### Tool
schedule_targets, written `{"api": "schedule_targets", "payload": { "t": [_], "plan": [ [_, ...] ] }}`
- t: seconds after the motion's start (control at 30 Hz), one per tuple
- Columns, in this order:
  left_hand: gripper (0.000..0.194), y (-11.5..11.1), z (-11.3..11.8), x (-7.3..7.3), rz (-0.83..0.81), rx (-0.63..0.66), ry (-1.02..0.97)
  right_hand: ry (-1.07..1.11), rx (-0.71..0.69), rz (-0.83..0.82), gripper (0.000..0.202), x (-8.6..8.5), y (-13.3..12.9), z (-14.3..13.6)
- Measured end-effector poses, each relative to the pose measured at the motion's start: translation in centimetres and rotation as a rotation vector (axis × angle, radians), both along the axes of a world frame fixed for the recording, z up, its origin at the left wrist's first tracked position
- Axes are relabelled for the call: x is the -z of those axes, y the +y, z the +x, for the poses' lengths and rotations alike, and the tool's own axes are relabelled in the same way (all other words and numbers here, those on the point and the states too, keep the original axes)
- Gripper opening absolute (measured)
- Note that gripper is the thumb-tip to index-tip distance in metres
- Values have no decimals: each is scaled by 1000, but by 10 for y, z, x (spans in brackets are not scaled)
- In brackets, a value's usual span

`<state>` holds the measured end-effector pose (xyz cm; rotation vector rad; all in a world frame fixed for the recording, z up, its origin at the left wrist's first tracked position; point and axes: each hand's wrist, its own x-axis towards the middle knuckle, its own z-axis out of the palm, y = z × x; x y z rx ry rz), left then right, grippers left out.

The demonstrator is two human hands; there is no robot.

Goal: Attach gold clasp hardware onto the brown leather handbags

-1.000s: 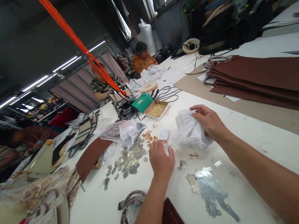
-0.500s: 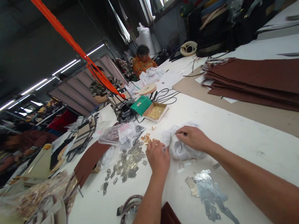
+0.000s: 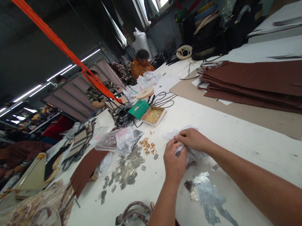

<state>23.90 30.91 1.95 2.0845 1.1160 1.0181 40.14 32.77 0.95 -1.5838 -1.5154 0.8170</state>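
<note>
My left hand point(image 3: 175, 161) and my right hand point(image 3: 194, 139) meet over a crumpled translucent plastic bag point(image 3: 195, 156), fingers closed on it. What is inside the bag cannot be made out. Left of my hands lie small gold-coloured metal fittings point(image 3: 147, 146) and a wide scatter of small silver metal plates point(image 3: 128, 167). Nearer to me, between my forearms, is a pile of longer silver metal strips point(image 3: 206, 196).
An open box of tiny gold pieces point(image 3: 154, 116) stands ahead beside a green box lid point(image 3: 138, 109). Stacked brown sheets point(image 3: 259, 77) lie at right. Coiled brown straps point(image 3: 133, 217) sit near me. An orange strap point(image 3: 60, 47) hangs at left. Co-workers sit around the table.
My left hand has moved right, from beside the gold fittings to the plastic bag, and now meets my right hand there. The camera view has shifted slightly.
</note>
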Motion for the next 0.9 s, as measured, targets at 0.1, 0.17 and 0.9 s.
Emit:
{"api": "schedule_targets", "payload": {
  "t": [0.1, 0.17, 0.9],
  "plan": [
    [35, 0, -12, 1, 56, 38, 68, -2, -2, 60, 32, 4, -1, 0],
    [41, 0, -22, 2, 99, 71, 143, -9, -4, 94, 33, 5, -4, -1],
    [59, 46, -30, 9, -960, -169, -495, 200, 43, 143, 45, -85, 4, -20]
  ]
}}
